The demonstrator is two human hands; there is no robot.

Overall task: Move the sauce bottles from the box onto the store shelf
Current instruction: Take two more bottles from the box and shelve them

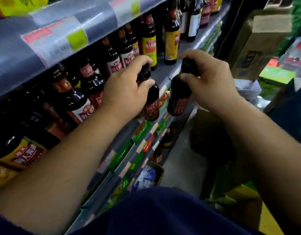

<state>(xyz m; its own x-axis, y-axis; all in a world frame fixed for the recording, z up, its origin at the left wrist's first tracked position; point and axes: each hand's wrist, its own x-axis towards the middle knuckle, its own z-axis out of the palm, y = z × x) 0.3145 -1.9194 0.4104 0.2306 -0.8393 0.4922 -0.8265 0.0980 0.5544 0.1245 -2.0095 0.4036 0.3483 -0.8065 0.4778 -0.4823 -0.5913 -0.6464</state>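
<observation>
**Two bottles up at the shelf edge**

Holds a dark sauce bottle (152, 102) by the neck in the left hand (127, 85), fingers clenched round the glass just below the cap. Grips a second bottle (178, 97) the same way in the right hand (209, 78), thumb and fingers wrapped round neck and cap. Carries both in the middle of the frame, base-down and a little tilted, just in front of the store shelf (162, 71) and not yet standing on it. Takes them by the necks, most likely, because that is the part within reach from above in a box, and it keeps the bases free for setting down. Points toward the bare grey strip of shelf above and between the hands, right of the packed rows of shelved bottles (88, 92) at centre left. Leaves what looks like the box (204, 119) low and right of centre, too dark and blurred to tell its contents.
</observation>
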